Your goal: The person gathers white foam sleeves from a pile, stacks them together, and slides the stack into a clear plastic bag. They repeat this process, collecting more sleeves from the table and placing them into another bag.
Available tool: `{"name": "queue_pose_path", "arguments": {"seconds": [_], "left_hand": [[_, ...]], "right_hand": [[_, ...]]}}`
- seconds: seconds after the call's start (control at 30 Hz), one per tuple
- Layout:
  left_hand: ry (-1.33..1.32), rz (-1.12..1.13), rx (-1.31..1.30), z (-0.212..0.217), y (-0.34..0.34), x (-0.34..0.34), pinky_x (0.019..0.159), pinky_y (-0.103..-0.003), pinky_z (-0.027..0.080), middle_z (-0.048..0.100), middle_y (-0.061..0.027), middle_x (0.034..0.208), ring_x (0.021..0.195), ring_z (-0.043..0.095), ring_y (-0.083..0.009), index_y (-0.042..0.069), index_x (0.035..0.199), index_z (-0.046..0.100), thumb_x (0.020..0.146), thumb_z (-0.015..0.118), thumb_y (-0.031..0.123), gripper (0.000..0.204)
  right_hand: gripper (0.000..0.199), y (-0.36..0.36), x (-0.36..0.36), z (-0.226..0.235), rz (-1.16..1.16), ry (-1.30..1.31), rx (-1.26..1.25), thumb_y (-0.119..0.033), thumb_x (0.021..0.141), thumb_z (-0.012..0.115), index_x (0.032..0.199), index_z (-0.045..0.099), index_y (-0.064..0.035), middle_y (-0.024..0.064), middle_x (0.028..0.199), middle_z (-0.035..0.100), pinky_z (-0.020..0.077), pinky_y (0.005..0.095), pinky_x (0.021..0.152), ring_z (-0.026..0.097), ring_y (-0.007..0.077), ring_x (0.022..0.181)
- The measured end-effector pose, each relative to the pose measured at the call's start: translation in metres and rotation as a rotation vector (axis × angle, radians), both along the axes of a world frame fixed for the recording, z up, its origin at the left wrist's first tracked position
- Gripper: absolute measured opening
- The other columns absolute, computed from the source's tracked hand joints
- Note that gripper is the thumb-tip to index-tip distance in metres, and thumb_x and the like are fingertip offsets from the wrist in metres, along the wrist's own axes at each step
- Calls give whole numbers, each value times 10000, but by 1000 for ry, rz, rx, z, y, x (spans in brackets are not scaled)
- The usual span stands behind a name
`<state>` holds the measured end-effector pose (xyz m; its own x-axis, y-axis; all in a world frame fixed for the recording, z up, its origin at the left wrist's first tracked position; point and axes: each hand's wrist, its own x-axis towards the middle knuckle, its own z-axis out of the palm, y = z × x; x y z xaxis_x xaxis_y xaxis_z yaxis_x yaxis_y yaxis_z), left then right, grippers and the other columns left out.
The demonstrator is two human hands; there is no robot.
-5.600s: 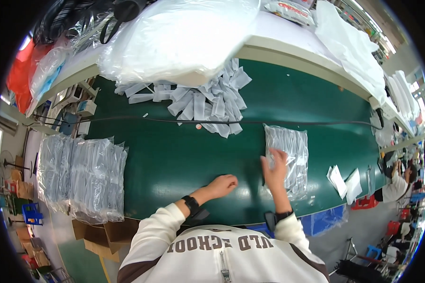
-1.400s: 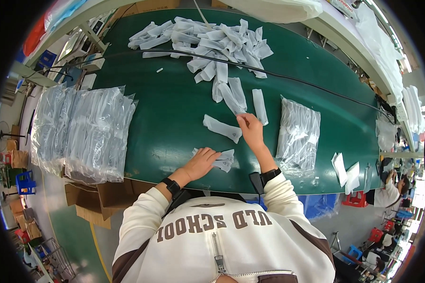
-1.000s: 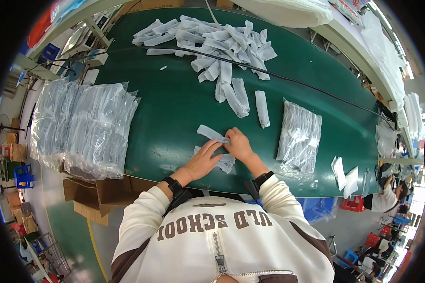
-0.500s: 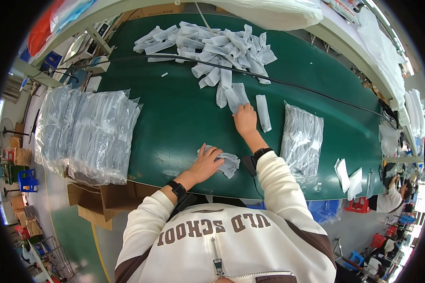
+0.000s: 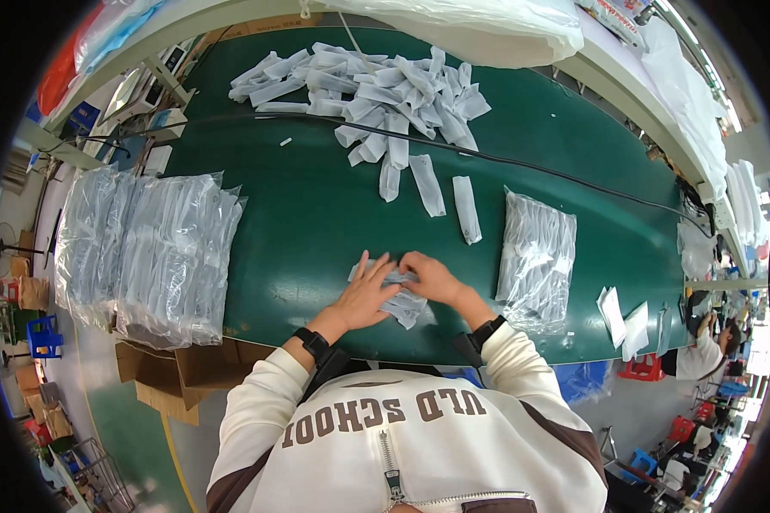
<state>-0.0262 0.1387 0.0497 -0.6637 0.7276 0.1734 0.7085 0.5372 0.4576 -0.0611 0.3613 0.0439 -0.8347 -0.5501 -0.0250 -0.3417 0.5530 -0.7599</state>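
Note:
Near the front of the green table, a small stack of frosted, pale grey plastic sleeves (image 5: 408, 309) lies under my hands. My left hand (image 5: 364, 297) rests on it with fingers stretched out and spread. From the right, my right hand (image 5: 434, 279) reaches in with curled fingers, pinching the edge of a frosted sleeve (image 5: 393, 278); its fingertips are partly hidden. Beyond them lie two single sleeves, one straight ahead (image 5: 427, 185) and another to its right (image 5: 467, 210). A large loose heap of such sleeves (image 5: 376, 90) covers the far middle.
Clear bags packed with sleeves stand at the left (image 5: 171, 256) and right (image 5: 536, 256). A black cable (image 5: 522, 162) crosses the table (image 5: 299, 214). White paper pieces (image 5: 612, 316) lie at the right edge. An open cardboard box (image 5: 175, 376) sits below the left edge.
My right hand has come back from the near end of the heap with a sleeve, to beside my left hand. One fewer sleeve lies there. My left hand stays over the small stack.

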Motion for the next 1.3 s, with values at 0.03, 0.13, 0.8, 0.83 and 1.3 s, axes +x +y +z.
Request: {"name": "queue_pose_path", "arguments": {"seconds": [0.03,0.13,0.8,0.83,1.3], "left_hand": [[-1,0,-1,-3,0,0,1159,-572,248,445,-174,1354,1300,389,-366,88,1175,620,669,810,193,550],[-125,-25,50,-11,0,1,1161,-569,249,433,-183,1364,1303,387,-373,87,1216,592,653,823,179,615],[-87,-104,72,0,27,-4,1178,-568,203,236,-190,1543,1468,149,-413,117,1273,584,589,883,284,765],[-86,-118,72,2,29,-5,1178,-568,203,236,-190,1543,1468,149,-413,117,1273,584,589,883,284,765],[-240,-99,265,-22,29,-19,1128,-492,303,233,-205,1549,1431,248,-426,70,1308,487,635,868,252,795]], "right_hand": [[321,10,-5,5,-101,9,-28,-97,733,733,997,553,-66,120,929,599,502,441,739,614,337,923],[347,44,-26,1,-615,434,190,-155,754,762,1044,588,-74,120,985,597,504,438,758,605,345,921],[223,23,36,-18,-483,379,137,-125,766,748,960,697,-29,139,924,591,516,435,743,599,327,903],[207,23,42,-20,-459,370,125,-119,769,743,951,701,-29,135,923,589,515,434,743,599,321,899],[1127,22,95,7,-246,315,291,-396,591,888,1481,310,-18,228,1402,418,386,492,1040,439,413,1251]]}}
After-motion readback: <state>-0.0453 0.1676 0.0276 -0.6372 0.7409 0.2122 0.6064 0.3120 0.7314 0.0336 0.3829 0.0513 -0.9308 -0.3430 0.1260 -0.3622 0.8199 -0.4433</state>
